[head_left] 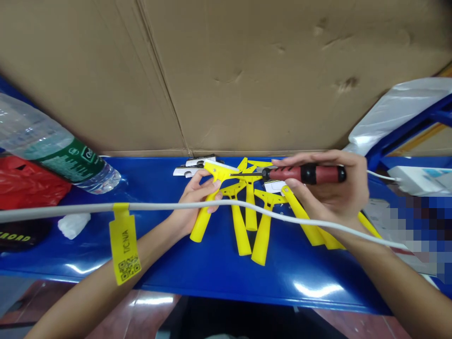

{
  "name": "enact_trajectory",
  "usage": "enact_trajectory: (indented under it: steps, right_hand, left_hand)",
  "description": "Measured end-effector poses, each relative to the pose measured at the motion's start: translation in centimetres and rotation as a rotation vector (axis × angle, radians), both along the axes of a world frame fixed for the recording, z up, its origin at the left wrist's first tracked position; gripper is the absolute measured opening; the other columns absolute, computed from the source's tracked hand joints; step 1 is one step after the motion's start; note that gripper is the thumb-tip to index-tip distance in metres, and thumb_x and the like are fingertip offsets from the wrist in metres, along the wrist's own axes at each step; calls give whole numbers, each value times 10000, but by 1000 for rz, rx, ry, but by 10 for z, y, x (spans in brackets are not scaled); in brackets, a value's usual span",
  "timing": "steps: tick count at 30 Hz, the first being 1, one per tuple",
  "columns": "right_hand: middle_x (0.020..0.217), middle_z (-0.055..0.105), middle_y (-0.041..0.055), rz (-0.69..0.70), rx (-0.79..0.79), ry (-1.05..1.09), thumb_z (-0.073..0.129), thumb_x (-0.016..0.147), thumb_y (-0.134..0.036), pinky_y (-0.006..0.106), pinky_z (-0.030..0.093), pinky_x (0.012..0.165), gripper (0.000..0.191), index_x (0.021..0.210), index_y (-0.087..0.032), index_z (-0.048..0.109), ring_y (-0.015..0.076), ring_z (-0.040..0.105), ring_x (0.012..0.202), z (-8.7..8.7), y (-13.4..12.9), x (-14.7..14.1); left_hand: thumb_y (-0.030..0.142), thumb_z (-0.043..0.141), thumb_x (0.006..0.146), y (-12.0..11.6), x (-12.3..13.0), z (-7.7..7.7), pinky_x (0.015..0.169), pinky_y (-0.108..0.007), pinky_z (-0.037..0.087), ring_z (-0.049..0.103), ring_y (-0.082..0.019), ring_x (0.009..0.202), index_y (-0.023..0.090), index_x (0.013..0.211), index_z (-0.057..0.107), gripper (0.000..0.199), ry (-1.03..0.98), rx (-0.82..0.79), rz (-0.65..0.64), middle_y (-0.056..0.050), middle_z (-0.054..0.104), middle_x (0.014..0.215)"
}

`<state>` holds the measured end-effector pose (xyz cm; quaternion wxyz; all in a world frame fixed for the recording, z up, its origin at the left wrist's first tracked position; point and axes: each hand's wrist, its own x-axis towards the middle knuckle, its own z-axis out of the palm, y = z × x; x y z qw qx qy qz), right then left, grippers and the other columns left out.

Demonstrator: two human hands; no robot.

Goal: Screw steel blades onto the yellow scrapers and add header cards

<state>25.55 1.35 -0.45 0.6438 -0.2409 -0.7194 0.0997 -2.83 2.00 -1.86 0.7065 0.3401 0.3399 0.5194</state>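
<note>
My left hand (pixel 196 200) grips a yellow scraper-like handle (pixel 202 223) just below its wide head, which has a pale strip along its upper edge. In my right hand (pixel 334 188) is a red and black screwdriver (pixel 293 174), held level and pointing left. Its thin dark shaft reaches the head of the held yellow piece; whether a screw sits at the tip is too small to tell. Several more yellow handles (pixel 261 240) lie between and beyond my hands, others (pixel 303 221) beneath my right hand. Black and white pieces (pixel 185 171) lie behind my left hand.
The blue table (pixel 176 278) meets a cardboard wall (pixel 247 84) at the back. On the left are a plastic bottle (pixel 70 157), a red bag (pixel 28 186) and a white crumpled piece (pixel 73 225). A white cable (pixel 148 206) with a yellow tag (pixel 124 249) crosses in front. A white box (pixel 420 180) stands right.
</note>
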Motion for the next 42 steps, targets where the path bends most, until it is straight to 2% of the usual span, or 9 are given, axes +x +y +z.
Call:
enact_trajectory:
  steps: [5, 7, 10, 12, 18, 23, 30, 36, 42]
  right_hand:
    - [1074, 771, 47, -352, 156, 5, 1015, 831, -229, 463, 707, 700, 612, 1367, -323, 736, 286, 837, 824, -3, -1, 2]
    - [1120, 762, 43, -249, 141, -7, 970, 852, -188, 469, 735, 770, 718, 1481, -342, 661, 289, 850, 902, 0, 0, 2]
    - [1435, 727, 78, -30, 38, -44, 921, 877, -170, 544, 758, 925, 843, 1591, -402, 538, 342, 833, 1199, 1, 1, 0]
    - [1486, 725, 83, -42, 34, -28, 934, 878, -187, 571, 758, 930, 819, 1580, -407, 573, 359, 832, 1204, -2, 0, -2]
    - [1034, 814, 40, -236, 61, 39, 1028, 818, -238, 614, 718, 815, 557, 1272, -386, 743, 361, 835, 900, -5, -5, -2]
    - [1451, 748, 71, 5, -105, -6, 923, 944, -299, 597, 732, 986, 636, 1472, -403, 584, 341, 825, 1210, 2, -4, -2]
    - [1068, 805, 46, -235, -29, -1, 1029, 817, -290, 566, 704, 748, 561, 1266, -407, 713, 360, 824, 938, -14, 2, 3]
    - [1491, 720, 107, 23, -157, -91, 904, 923, -218, 559, 730, 974, 642, 1484, -367, 630, 357, 789, 1289, -3, 2, 5]
    - [1052, 832, 47, -97, -9, -210, 965, 905, -296, 460, 691, 772, 401, 1208, -307, 704, 292, 828, 900, 28, 18, -6]
  left_hand:
    - [166, 967, 842, -1, 0, 1, 425, -160, 380, 607, -88, 568, 263, 1121, 591, 478, 6, -1, -30, 19, 706, 887]
    - [171, 962, 850, -2, 0, 1, 423, -163, 380, 611, -92, 575, 262, 1124, 592, 468, 13, -1, -44, 14, 708, 895]
    - [171, 963, 841, -1, 0, 2, 437, -168, 401, 619, -90, 587, 254, 1120, 603, 463, 15, -9, -32, 12, 709, 915]
    - [174, 969, 828, -1, 1, 2, 450, -172, 418, 624, -91, 591, 247, 1113, 609, 465, 21, -19, -26, 11, 708, 916]
    - [181, 976, 829, -2, 3, 1, 437, -164, 399, 626, -93, 590, 239, 1118, 616, 466, 50, -25, -39, -3, 719, 926]
    - [153, 973, 811, -1, 3, 4, 433, -170, 400, 614, -94, 575, 239, 1087, 600, 472, 29, -41, -2, 12, 699, 887]
    - [164, 973, 822, 1, 2, 6, 443, -175, 423, 612, -86, 579, 237, 1124, 617, 473, 43, -47, 23, 15, 703, 918]
    - [159, 987, 801, 2, -1, 4, 465, -171, 437, 614, -78, 584, 235, 1126, 603, 508, 51, -40, 46, 23, 701, 911]
    - [198, 982, 835, 4, -5, -2, 465, -173, 442, 604, -82, 559, 242, 1163, 609, 499, 61, -5, 7, 29, 678, 848]
